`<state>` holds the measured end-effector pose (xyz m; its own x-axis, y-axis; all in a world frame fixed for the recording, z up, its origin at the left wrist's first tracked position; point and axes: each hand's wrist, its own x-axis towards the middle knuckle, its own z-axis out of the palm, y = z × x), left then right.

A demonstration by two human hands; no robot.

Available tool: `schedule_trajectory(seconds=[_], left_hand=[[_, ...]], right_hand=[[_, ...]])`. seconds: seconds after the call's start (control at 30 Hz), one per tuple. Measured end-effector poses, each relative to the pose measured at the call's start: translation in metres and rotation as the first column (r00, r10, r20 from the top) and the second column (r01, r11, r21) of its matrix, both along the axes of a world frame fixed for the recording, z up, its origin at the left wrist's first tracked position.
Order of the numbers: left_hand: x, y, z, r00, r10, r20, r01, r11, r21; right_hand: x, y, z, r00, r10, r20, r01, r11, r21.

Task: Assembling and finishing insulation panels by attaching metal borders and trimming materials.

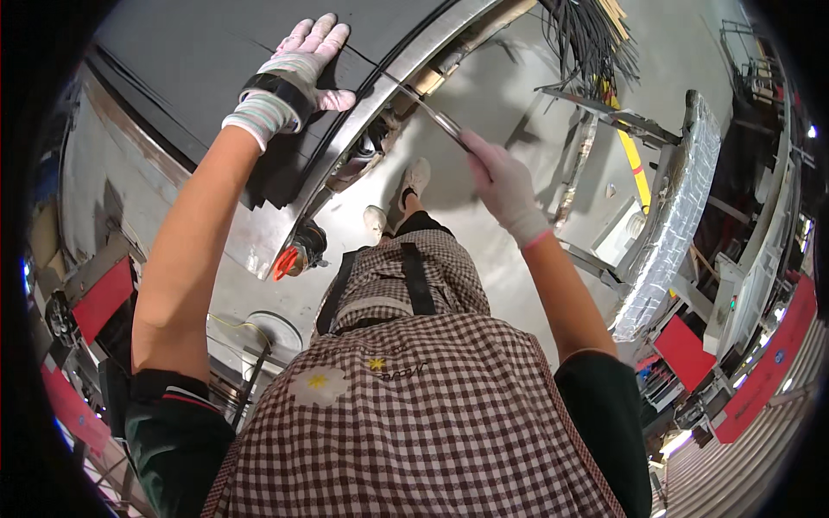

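Observation:
My left hand (302,73), in a pale striped knit glove with pinkish fingers and a black band around it, lies flat with fingers stretched on a dark grey sheet (190,52). The sheet covers a worktable with a metal rim (358,116). My right hand (508,186), in a whitish glove, is closed around a slender metal tool (438,116) that looks like a thin blade with a handle. Its tip points up and left to the rim, near a dark strip (377,76) running along the sheet's edge. Whether the tip touches the strip I cannot tell.
Under the rim hangs a roll with an orange loop (287,262). To the right, a bundle of black strips (587,43) hangs by a rack with a foil-wrapped bar (669,233). Red-panelled machines (686,352) stand beyond. A round disc (272,330) is low on the left.

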<state>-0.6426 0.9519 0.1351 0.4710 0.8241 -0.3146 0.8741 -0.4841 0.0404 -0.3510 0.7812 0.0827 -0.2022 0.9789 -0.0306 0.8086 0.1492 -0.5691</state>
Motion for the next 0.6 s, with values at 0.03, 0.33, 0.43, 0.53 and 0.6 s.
schedule_trajectory(seconds=[0.03,0.33,0.43,0.53,0.6], left_hand=[[-0.003,-0.003,0.002,1.0,0.01,0.02,-0.01,1.0,-0.012],[-0.003,-0.183,0.053,0.186,0.56,0.808,-0.175,0.828,-0.533],[0.01,-0.235,0.051,-0.327,0.772,0.545,-0.159,0.523,-0.837],[-0.019,-0.238,0.057,-0.712,0.637,0.295,-0.219,0.198,-0.955],[-0.068,-0.237,0.039,-0.779,0.573,0.254,-0.307,0.005,-0.952]], right_hand=[[0.008,-0.019,-0.002,0.987,-0.077,-0.142,0.075,0.997,-0.019],[-0.026,-0.078,0.088,0.706,-0.49,-0.512,0.253,0.849,-0.464],[-0.12,-0.062,0.089,0.725,-0.019,-0.688,-0.188,0.956,-0.224],[-0.183,-0.054,0.1,0.687,0.114,-0.717,-0.36,0.911,-0.201],[-0.193,-0.048,0.079,0.646,0.239,-0.725,-0.368,0.93,-0.022]])
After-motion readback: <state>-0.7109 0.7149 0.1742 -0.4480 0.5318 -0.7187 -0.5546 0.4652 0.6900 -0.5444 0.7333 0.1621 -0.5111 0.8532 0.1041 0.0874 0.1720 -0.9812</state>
